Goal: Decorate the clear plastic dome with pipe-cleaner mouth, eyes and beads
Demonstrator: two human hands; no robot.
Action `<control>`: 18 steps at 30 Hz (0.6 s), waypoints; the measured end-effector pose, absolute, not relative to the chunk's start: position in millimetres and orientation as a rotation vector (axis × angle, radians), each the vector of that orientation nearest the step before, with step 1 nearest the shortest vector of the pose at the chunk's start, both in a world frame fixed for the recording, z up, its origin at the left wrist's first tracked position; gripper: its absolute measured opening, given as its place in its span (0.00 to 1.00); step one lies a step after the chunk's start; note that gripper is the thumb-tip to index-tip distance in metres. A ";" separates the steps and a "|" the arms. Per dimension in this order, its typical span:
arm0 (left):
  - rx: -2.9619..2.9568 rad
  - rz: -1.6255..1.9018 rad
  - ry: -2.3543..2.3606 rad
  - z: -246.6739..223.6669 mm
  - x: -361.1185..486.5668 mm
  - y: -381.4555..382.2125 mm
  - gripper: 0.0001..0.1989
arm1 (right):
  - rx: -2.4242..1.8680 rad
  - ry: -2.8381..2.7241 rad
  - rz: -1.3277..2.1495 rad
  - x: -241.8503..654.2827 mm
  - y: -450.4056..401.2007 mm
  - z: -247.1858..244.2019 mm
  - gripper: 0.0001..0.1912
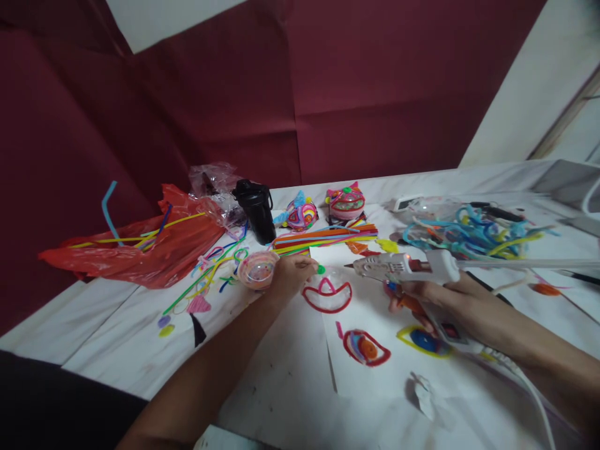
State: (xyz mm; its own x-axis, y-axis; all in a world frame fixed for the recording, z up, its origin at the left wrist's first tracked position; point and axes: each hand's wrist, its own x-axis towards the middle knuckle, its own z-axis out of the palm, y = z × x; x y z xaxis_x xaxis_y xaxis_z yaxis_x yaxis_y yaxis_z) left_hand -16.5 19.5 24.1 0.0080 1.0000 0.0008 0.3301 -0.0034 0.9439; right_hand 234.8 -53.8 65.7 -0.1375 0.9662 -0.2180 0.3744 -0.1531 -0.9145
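Forearms (210, 362) extend, hands (295, 273) holding green piece (321, 269), glue gun (398, 267).

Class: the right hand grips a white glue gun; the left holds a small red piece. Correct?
No: the head view shows the left hand holding a small green piece. The right hand does grip a white glue gun.

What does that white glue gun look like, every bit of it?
The glue gun looks like white plastic, with a narrow pointed nozzle, an orange trigger and a dark patch on its handle. A long, see-through stick pokes out behind; a white cord trails below. The right hand grips it above white paper, nozzle pointing toward the left hand.
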 end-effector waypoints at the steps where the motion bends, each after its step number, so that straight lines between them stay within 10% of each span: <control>1: 1.492 1.009 1.450 23.8 -17.1 21.7 0.07 | -1.537 -1.527 1.294 235.9 -54.4 65.1 0.24; 18: 2.058 0.872 1.562 27.0 -11.2 28.6 0.08 | -1.523 -1.487 1.270 250.0 -62.2 49.9 0.25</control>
State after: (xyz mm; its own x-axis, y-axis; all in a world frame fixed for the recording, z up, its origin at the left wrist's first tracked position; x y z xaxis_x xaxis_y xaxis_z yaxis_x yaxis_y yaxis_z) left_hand -11.2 28.6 27.0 0.1755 0.9570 0.2312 0.6994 -0.2865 0.6548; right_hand 250.0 -62.2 49.9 -0.1133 0.9745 -0.1936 0.3438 -0.1444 -0.9279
